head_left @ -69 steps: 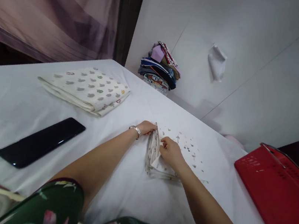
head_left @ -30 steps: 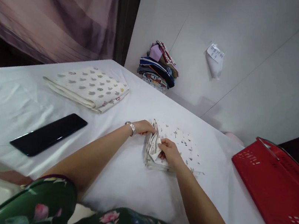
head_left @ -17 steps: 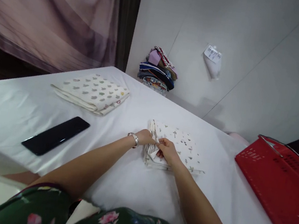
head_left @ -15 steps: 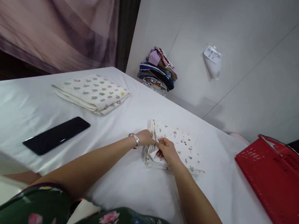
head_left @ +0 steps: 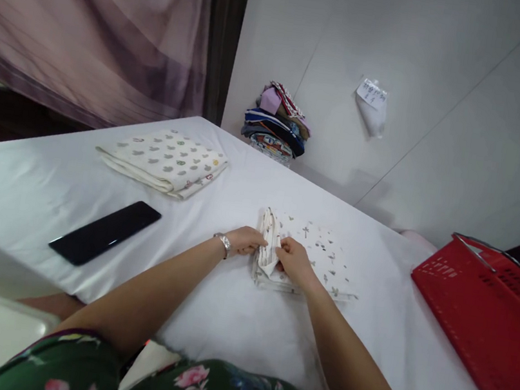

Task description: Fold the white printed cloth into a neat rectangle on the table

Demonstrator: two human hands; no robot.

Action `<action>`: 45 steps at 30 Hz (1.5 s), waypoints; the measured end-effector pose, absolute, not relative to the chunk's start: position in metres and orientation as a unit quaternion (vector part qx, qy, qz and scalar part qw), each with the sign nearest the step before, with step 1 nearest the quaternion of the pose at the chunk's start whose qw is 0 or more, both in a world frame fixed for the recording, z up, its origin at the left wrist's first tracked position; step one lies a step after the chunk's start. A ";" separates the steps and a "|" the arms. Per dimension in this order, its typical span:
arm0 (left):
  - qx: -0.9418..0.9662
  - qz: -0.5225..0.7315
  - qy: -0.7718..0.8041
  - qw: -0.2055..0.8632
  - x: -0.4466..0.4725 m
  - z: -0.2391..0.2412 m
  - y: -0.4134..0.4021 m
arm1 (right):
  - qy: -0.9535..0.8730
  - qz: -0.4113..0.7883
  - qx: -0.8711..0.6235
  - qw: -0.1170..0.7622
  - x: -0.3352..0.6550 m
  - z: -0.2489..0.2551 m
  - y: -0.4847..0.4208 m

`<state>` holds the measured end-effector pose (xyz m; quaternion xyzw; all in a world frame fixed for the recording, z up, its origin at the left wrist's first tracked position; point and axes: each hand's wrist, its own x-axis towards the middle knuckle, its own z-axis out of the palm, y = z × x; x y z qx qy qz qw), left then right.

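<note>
A folded white cloth (head_left: 322, 256) with small printed motifs lies on the white-covered table, its layers gathered along the left edge. My left hand (head_left: 246, 240), with a silver bracelet at the wrist, has its fingertips closed at that edge. My right hand (head_left: 294, 260) pinches the turned-back layers of the cloth just to the right, lifting them a little. Only a narrow strip of the bunched edge shows between the two hands. Farther left lies another folded cloth (head_left: 167, 160), cream with grey and coloured prints, untouched.
A black phone-like slab (head_left: 105, 232) rests on the table (head_left: 204, 304) at left. On the right stands a red plastic basket (head_left: 480, 319) with a metal handle. A stack of folded clothes (head_left: 278, 123) sits beyond the far edge, by the wall with a taped note (head_left: 371, 104).
My left hand has drawn back slightly to the left, away from my right hand. The cloth's edge layers now stand more open between them. The view has shifted a little.
</note>
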<state>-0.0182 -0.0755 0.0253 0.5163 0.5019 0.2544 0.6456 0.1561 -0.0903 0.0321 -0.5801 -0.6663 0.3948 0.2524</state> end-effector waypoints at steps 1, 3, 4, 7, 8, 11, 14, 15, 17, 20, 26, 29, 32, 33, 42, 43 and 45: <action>0.515 0.262 0.487 0.655 -0.019 0.024 -0.076 | -0.691 0.357 -0.584 0.233 0.155 0.035 -0.091; 0.513 0.274 0.464 0.668 -0.021 0.022 -0.076 | -0.730 0.291 -0.586 0.195 0.152 0.042 -0.092; 0.512 0.279 0.456 0.672 -0.021 0.021 -0.076 | -0.742 0.267 -0.588 0.179 0.151 0.045 -0.093; 0.511 0.293 0.445 0.674 -0.021 0.020 -0.077 | -0.757 0.230 -0.594 0.142 0.147 0.051 -0.095; 0.511 0.297 0.445 0.672 -0.020 0.019 -0.078 | -0.760 0.221 -0.597 0.129 0.145 0.053 -0.096; 0.510 0.306 0.450 0.666 -0.018 0.019 -0.079 | -0.774 0.182 -0.599 0.089 0.141 0.055 -0.097; 0.510 0.308 0.462 0.657 -0.016 0.019 -0.079 | -0.786 0.141 -0.600 0.052 0.139 0.057 -0.096; 0.510 0.308 0.467 0.654 -0.016 0.019 -0.079 | -0.788 0.134 -0.599 0.045 0.138 0.057 -0.095; 0.508 0.310 0.477 0.646 -0.015 0.019 -0.079 | -0.792 0.134 -0.594 0.050 0.139 0.058 -0.092; 0.502 0.318 0.489 0.639 -0.014 0.020 -0.080 | -0.787 0.177 -0.581 0.106 0.143 0.057 -0.088; 0.490 0.313 0.491 0.649 -0.013 0.022 -0.080 | -0.755 0.301 -0.561 0.159 0.142 0.047 -0.086; 0.485 0.307 0.495 0.652 -0.015 0.021 -0.079 | -0.733 0.353 -0.558 0.165 0.142 0.041 -0.086; 0.491 0.306 0.485 0.655 -0.016 0.022 -0.079 | -0.703 0.405 -0.557 0.178 0.143 0.038 -0.086; 0.495 0.306 0.483 0.655 -0.016 0.023 -0.080 | -0.691 0.423 -0.558 0.181 0.144 0.038 -0.086; 0.492 0.316 0.491 0.646 -0.015 0.027 -0.083 | -0.750 0.180 -0.607 0.192 0.148 0.059 -0.097; 0.491 0.318 0.491 0.646 -0.015 0.027 -0.083 | -0.766 0.121 -0.612 0.155 0.147 0.061 -0.099; 0.489 0.322 0.490 0.646 -0.014 0.027 -0.084 | -0.785 0.042 -0.614 0.077 0.141 0.064 -0.103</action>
